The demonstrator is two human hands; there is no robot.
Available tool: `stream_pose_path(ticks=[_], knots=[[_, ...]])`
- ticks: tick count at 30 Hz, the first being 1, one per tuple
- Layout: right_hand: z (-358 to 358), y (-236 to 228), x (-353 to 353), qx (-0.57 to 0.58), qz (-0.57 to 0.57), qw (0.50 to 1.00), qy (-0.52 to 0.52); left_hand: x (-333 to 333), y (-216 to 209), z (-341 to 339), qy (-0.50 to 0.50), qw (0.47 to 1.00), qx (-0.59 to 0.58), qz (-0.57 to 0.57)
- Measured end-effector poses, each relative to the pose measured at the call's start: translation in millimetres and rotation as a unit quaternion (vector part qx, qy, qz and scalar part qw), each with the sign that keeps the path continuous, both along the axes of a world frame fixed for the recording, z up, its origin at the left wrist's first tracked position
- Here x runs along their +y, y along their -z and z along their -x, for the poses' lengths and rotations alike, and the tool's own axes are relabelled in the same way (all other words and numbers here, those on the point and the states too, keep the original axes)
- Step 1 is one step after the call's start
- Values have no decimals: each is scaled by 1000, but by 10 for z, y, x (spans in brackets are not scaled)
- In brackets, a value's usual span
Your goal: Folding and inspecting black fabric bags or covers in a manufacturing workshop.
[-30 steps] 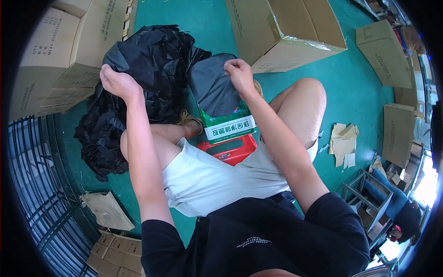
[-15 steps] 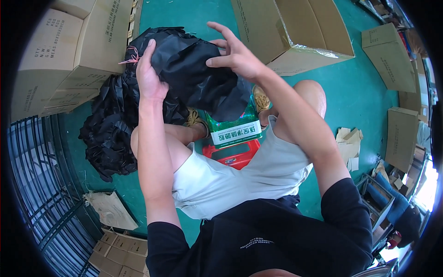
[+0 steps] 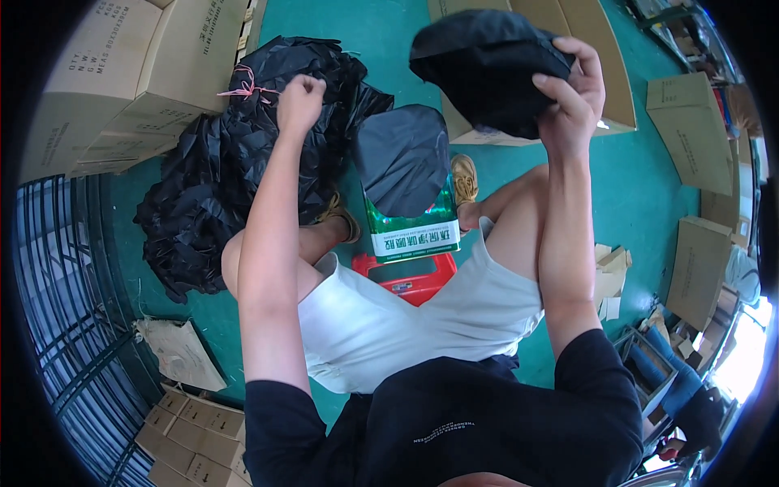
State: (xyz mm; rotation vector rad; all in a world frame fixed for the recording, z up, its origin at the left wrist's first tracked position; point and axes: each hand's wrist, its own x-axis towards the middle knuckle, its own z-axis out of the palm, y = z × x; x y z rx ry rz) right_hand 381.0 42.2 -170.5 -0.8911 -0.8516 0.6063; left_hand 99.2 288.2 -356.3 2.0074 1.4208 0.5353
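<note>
Right hand [image 3: 574, 101]: pinching a black piece [image 3: 491, 69], upper right
Left hand [image 3: 301, 100]: bunched over the pile [image 3: 235, 150], upper left, can't tell if gripping
Can [image 3: 415, 240]: mid-frame, flat piece [image 3: 402, 162] on top
Black piece: one-at-a-time handling, I'd guess; next probably calls for a steady pinch

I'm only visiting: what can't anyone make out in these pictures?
All in the current head view:
1. Whether the left grip pinches anything: its own curled fingers hide that.
2. Top of the green tin: covered by a black cloth.
3. Far side of the held cloth, in the right grip: turned away.
4. Large box: partly behind the held cloth, cut off by the upper edge.
</note>
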Motion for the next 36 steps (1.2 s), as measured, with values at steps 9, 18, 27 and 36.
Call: stream_pose_path(ticks=[9, 18, 27, 36], knots=[[53, 117, -160, -70, 84, 991, 76, 176, 1921, -35, 109, 953, 33, 282], [76, 166, -20, -71, 106, 987, 98, 54, 1972, -491, 106, 896, 253, 350], [107, 186, 41, -42, 103, 993, 48, 345, 1665, -268, 18, 984, 10, 179], [338, 143, 32, -13, 97, 995, -2, 957, -489, 949, -271, 938, 136, -171]])
